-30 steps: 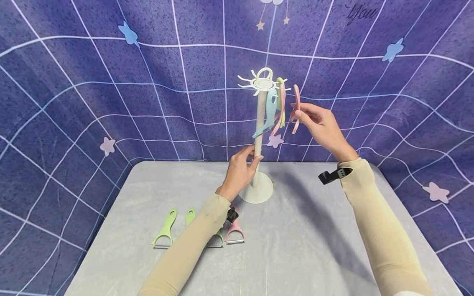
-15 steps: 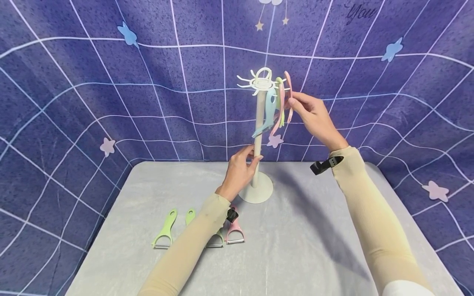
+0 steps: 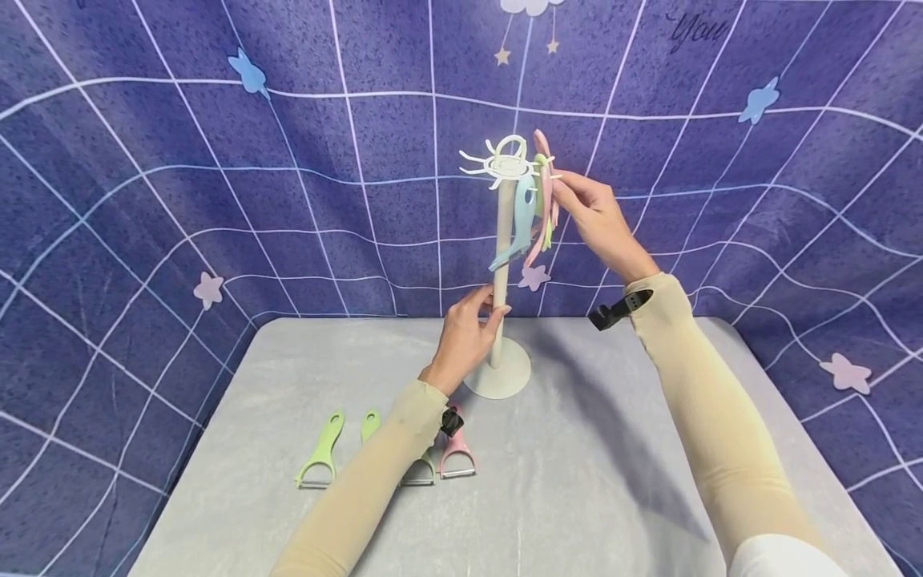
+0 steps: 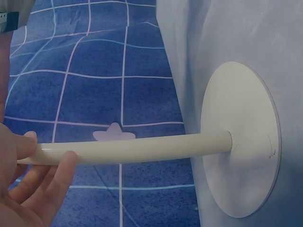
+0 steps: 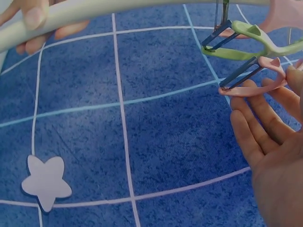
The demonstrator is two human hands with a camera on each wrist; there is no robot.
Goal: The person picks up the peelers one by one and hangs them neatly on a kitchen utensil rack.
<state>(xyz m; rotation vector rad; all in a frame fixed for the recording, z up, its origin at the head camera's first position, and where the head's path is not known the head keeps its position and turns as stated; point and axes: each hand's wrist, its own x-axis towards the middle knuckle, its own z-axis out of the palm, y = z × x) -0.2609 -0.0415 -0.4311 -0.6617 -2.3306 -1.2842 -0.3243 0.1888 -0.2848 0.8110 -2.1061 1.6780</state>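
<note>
My right hand (image 3: 594,216) pinches a pink peeler (image 5: 272,90) by its handle at the right side of a cream stand's hook ring (image 3: 505,167). The handle's tip rises above the hooks; whether it is threaded on one, I cannot tell. Beside it hang a light-blue peeler (image 3: 525,204), another pink peeler (image 3: 546,196) and a green peeler (image 5: 236,53), partly overlapping in the head view. Lower down, my left hand (image 3: 465,332) holds the stand's pole (image 4: 142,149) between thumb and fingers. The round base (image 4: 241,189) rests on the table.
On the grey table (image 3: 591,497), a green peeler (image 3: 328,441), a second green peeler (image 3: 371,421) and a pink peeler (image 3: 457,458) lie at front left, partly under my left forearm. A purple gridded cloth (image 3: 360,200) surrounds the table at the back and sides.
My right hand has moved left and up with the pink peeler, from apart on the right to close against the hooks and hanging peelers. The left hand stays on the pole.
</note>
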